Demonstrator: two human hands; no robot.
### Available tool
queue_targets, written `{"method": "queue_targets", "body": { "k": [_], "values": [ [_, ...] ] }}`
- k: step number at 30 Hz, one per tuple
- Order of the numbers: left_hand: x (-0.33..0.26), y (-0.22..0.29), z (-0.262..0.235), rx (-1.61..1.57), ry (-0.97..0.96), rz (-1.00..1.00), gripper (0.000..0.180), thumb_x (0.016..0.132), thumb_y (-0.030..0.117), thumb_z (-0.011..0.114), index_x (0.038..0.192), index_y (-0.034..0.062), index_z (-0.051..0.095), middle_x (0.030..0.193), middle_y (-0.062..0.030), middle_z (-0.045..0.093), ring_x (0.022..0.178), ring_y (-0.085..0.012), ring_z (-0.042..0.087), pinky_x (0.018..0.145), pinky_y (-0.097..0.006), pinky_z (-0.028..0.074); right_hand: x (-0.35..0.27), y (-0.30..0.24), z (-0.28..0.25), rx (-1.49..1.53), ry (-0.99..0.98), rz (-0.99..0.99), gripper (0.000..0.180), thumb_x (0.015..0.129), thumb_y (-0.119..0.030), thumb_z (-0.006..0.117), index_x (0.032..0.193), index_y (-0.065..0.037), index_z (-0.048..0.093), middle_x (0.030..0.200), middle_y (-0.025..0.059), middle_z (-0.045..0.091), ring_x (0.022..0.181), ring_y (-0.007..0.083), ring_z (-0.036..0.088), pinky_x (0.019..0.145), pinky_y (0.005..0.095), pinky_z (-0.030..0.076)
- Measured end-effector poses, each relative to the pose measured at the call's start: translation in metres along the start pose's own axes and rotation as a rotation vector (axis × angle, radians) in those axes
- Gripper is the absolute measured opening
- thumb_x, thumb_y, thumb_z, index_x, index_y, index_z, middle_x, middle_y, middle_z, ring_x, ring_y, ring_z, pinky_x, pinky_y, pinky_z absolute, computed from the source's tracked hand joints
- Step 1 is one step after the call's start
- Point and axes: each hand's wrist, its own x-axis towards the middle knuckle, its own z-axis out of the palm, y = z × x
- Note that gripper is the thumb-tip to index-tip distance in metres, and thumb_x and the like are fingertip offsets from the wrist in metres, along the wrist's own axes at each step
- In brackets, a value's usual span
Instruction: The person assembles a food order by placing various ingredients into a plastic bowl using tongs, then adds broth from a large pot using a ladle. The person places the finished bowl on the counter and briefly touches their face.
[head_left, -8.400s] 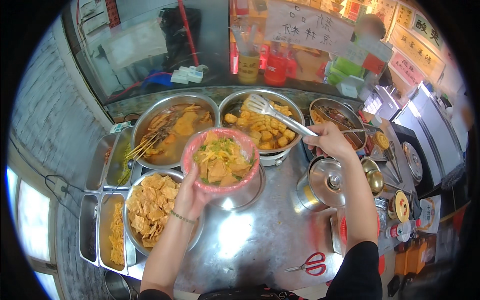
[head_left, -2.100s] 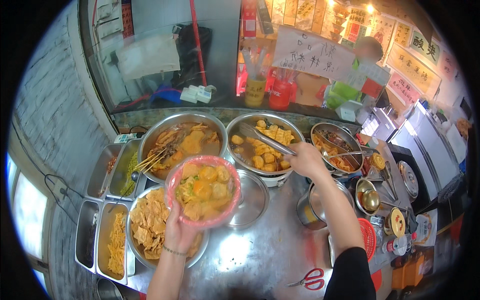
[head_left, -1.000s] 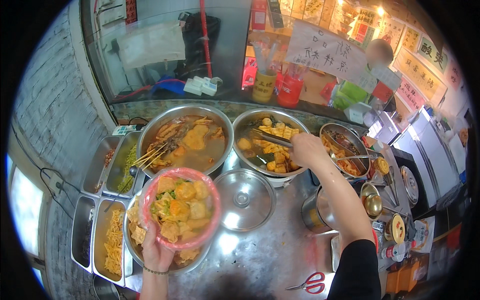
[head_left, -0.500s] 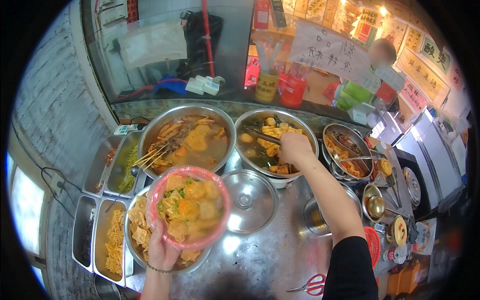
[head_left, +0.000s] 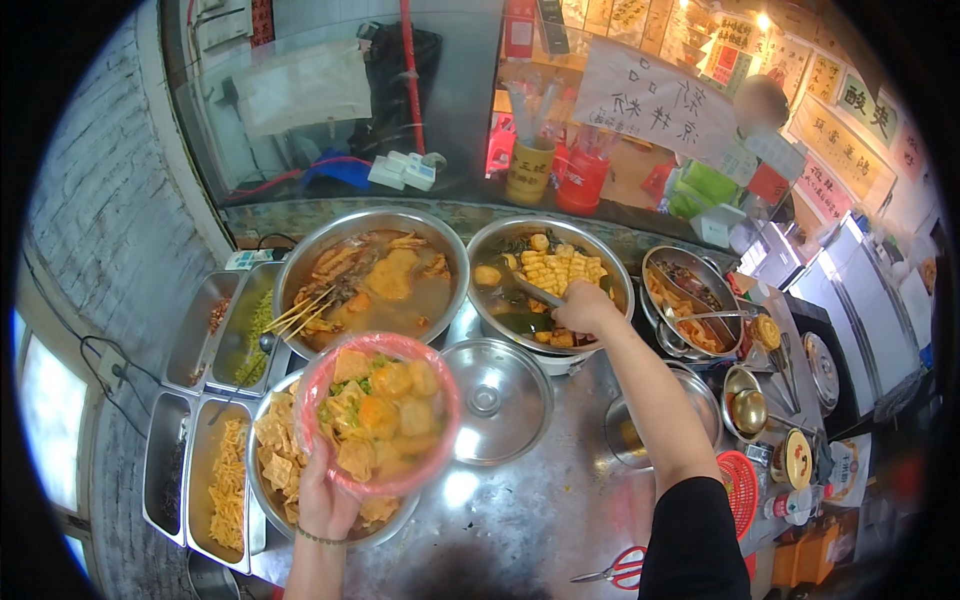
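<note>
One bowl (head_left: 452, 412) cupped in left grip (head_left: 328, 500), tongs (head_left: 540, 292) clasped in right grip (head_left: 588, 308) at pot (head_left: 498, 329) edge, gap between above lid (head_left: 500, 425)

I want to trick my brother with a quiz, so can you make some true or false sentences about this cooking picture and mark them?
1. The left hand holds a pink-lined bowl of food. True.
2. The right hand is empty. False: the right hand grips metal tongs over a pot.
3. Thin skewers lean in the leftmost round pot of broth. True.
4. The scissors have blue handles. False: the scissors have red handles.
5. The round metal lid has a knob in its middle. True.
</note>
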Motion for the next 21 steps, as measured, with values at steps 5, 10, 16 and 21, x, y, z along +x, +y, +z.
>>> {"method": "queue_targets", "body": {
  "k": [5,10,16,21],
  "values": [
    [-0.009,0.005,0.001,-0.011,-0.008,0.004,0.061,0.097,0.041,0.047,0.144,0.0064,0.029,0.145,-0.0139,0.038,0.131,-0.0320,0.041,0.106,-0.049,0.037,-0.001,0.049,-0.023,0.442,-0.134,0.087,0.020,0.081,-0.018,0.067,0.080,0.003,0.065,0.063,0.0094,0.063,0.047,0.0159,0.059,0.039,0.0297,0.043],
    [-0.015,0.007,-0.008,-0.022,0.051,0.037,0.060,0.097,0.040,0.048,0.143,0.0055,0.031,0.143,-0.0140,0.041,0.130,-0.0325,0.042,0.106,-0.050,0.037,-0.045,0.029,-0.061,0.018,0.053,0.046,0.028,0.077,-0.022,0.068,0.087,0.003,0.067,0.071,0.0159,0.065,0.060,0.0242,0.065,0.055,0.0352,0.052],
    [-0.010,0.004,-0.003,-0.030,-0.007,-0.004,0.059,0.097,0.041,0.048,0.142,0.0055,0.033,0.142,-0.0134,0.043,0.129,-0.0322,0.043,0.106,-0.050,0.036,-0.035,-0.009,-0.029,-0.281,0.293,-0.169,0.026,0.075,-0.019,0.065,0.092,0.002,0.068,0.097,0.0217,0.067,0.096,0.0336,0.064,0.084,0.0409,0.051],
    [-0.016,0.005,-0.006,-0.014,0.043,0.032,0.060,0.097,0.041,0.048,0.143,0.0056,0.031,0.143,-0.0137,0.042,0.129,-0.0322,0.043,0.106,-0.050,0.036,-0.033,-0.024,-0.018,-0.392,0.181,-0.238,0.024,0.075,-0.016,0.065,0.092,0.001,0.068,0.097,0.0204,0.068,0.097,0.0327,0.065,0.082,0.0406,0.052]
  ]
}}
